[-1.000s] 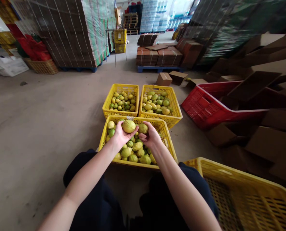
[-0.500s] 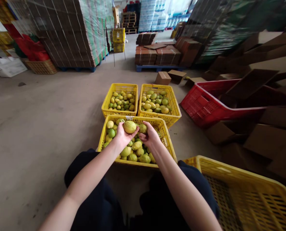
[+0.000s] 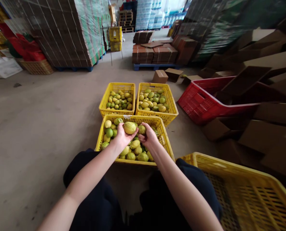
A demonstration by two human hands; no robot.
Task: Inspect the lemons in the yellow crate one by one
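A yellow crate [image 3: 165, 136] full of yellow-green fruit stands between my knees. Above it my left hand [image 3: 123, 136] is closed round a large ribbed yellow-green fruit [image 3: 129, 128]. Close beside, my right hand [image 3: 148, 135] grips a smaller, rounder greenish fruit [image 3: 141, 129] between thumb and fingers. Both fruits are held over the pile, nearly touching. Beyond this crate, two more yellow crates, one at the left [image 3: 104, 103] and one at the right [image 3: 173, 105], hold similar fruit.
A yellow crate [image 3: 244, 170] lies by my right knee. Farther right stands a red crate [image 3: 205, 107] among loose cardboard boxes [image 3: 260, 134]. Flattened cartons [image 3: 165, 54] on a blue pallet and tall wrapped stacks [image 3: 58, 35] are behind.
The view has shifted slightly, so the crates sit a little more to the left. Both hands keep their hold on the same fruits with hardly any movement.
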